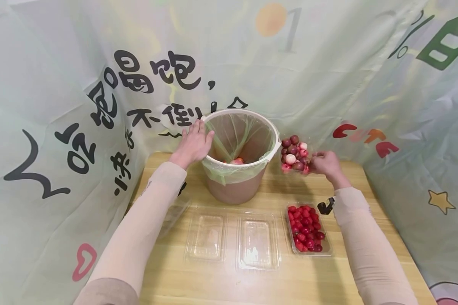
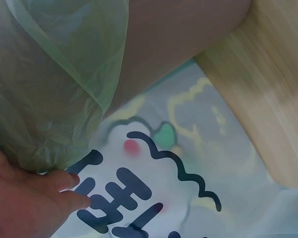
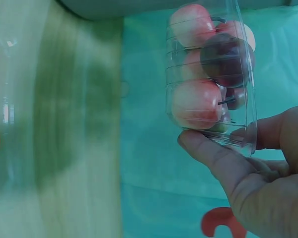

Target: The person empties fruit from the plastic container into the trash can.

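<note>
My right hand (image 1: 325,164) pinches the end wall of a clear plastic box (image 3: 251,106), lifted off the table beside the bin. Dark purple round fruits (image 1: 292,150), whitish ones and small pink-red apples (image 3: 196,105) fill this box. My left hand (image 1: 194,144) rests on the left rim of a brownish bin (image 1: 234,188), fingers fairly straight. A thin green plastic bag (image 1: 230,173) lines the bin and folds over its rim; in the left wrist view the bag (image 2: 64,84) hangs beside the fingers. Reddish fruit (image 1: 236,161) lies inside the bin, partly hidden by the rim.
Another clear box with red berry-like fruits (image 1: 305,226) stands at the table's right. Two clear plastic trays or lids (image 1: 258,243) lie in front of the bin, and clear plastic (image 1: 174,217) sits near my left forearm. Printed cloth walls (image 1: 313,76) enclose the wooden table (image 1: 213,288).
</note>
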Tool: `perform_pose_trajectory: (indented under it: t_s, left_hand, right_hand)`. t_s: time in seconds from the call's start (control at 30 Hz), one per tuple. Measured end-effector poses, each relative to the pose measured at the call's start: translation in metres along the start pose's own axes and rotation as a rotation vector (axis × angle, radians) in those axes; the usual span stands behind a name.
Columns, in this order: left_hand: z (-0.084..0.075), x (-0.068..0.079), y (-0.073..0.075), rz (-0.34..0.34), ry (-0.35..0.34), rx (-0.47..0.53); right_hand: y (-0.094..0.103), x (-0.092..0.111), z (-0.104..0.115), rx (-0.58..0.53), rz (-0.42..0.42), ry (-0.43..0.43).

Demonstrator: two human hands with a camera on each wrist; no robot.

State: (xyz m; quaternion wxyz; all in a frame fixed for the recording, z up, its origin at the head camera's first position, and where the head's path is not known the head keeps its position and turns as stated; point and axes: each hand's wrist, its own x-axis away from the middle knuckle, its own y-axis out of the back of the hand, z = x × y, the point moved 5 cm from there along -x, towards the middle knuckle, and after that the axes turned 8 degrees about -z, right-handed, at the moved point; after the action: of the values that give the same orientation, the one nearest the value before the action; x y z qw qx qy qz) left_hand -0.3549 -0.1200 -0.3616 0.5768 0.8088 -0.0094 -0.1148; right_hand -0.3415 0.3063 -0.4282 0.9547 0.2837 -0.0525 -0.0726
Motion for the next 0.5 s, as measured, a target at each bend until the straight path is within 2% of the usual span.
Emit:
perform_pose_trajectory:
  t_s: [0.3, 0.5]
  left_hand:
    - [-0.001, -0.001, 0.000, 0.002, 0.001, 0.000]
    - [-0.001, -0.001, 0.000, 0.006, 0.002, -0.011]
  right_hand:
    - [0.020, 0.004, 0.025, 0.041, -0.039, 0.027]
    - [0.034, 0.006, 0.045, 0.090, -0.078, 0.076]
